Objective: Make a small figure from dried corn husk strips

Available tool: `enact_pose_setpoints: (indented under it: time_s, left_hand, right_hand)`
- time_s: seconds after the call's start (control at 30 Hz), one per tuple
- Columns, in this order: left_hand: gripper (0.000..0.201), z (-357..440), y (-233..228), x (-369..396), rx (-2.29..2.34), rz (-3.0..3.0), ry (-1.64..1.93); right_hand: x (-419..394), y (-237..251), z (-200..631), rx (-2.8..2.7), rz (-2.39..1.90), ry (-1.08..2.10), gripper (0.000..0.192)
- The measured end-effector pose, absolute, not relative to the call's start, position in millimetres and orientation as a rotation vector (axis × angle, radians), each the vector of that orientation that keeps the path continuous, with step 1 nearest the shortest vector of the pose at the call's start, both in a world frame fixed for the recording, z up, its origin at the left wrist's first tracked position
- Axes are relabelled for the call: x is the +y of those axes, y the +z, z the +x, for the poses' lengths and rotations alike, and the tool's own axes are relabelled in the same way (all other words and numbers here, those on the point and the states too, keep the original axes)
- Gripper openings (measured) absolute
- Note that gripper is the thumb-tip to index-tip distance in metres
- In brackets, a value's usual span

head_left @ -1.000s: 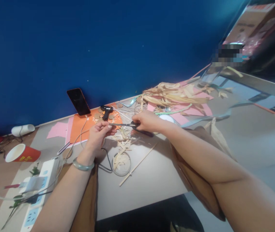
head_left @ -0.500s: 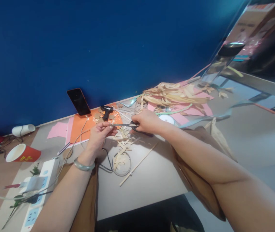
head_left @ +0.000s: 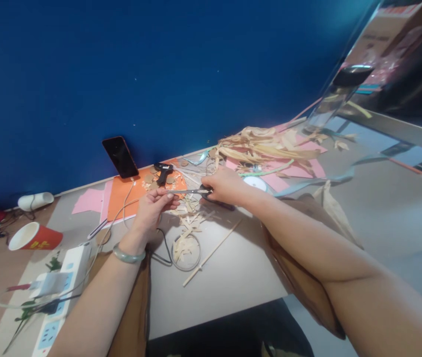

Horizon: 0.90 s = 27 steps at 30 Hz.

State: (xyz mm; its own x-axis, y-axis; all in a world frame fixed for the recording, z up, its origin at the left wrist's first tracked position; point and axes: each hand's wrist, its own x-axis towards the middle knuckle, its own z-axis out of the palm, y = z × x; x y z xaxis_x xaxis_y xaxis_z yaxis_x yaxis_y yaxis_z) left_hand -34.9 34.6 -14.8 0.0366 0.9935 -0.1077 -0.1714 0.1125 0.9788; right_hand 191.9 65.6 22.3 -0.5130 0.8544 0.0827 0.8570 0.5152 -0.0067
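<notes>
My right hand (head_left: 223, 186) is closed round the dark handles of a pair of scissors (head_left: 192, 192), whose blades point left. At the blade tips, the thumb and fingers of my left hand (head_left: 156, 201) are pinched together; what they hold is too small to make out. Below the blades lie pale cut husk strips (head_left: 188, 220), some of them inside a round hoop (head_left: 199, 253) fixed to a thin wooden stick (head_left: 211, 254). A black glue gun (head_left: 164, 173) rests just behind my left hand on orange paper (head_left: 122, 194).
Dried corn husks (head_left: 266, 144) are heaped on pink paper (head_left: 313, 166) at the back right. A phone (head_left: 120, 156) leans against the blue wall (head_left: 181, 64). On the left are a red paper cup (head_left: 45, 236) and a power strip (head_left: 74, 263) with cables. A clear bottle (head_left: 324, 111) stands far right.
The scissor blades look slightly more closed together and my right hand's fingers have shifted a little. Otherwise both hands stay in place.
</notes>
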Motion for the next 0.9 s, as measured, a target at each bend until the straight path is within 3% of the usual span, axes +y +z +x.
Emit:
enact_pose_setpoints:
  time_s: [0.9]
  left_hand:
    - [0.029, -33.4, -16.5, 33.5, 1.197, 1.108, 1.126]
  right_hand:
    - [64.9, 24.7, 192.2, -2.740, -1.471, -0.056, 0.030]
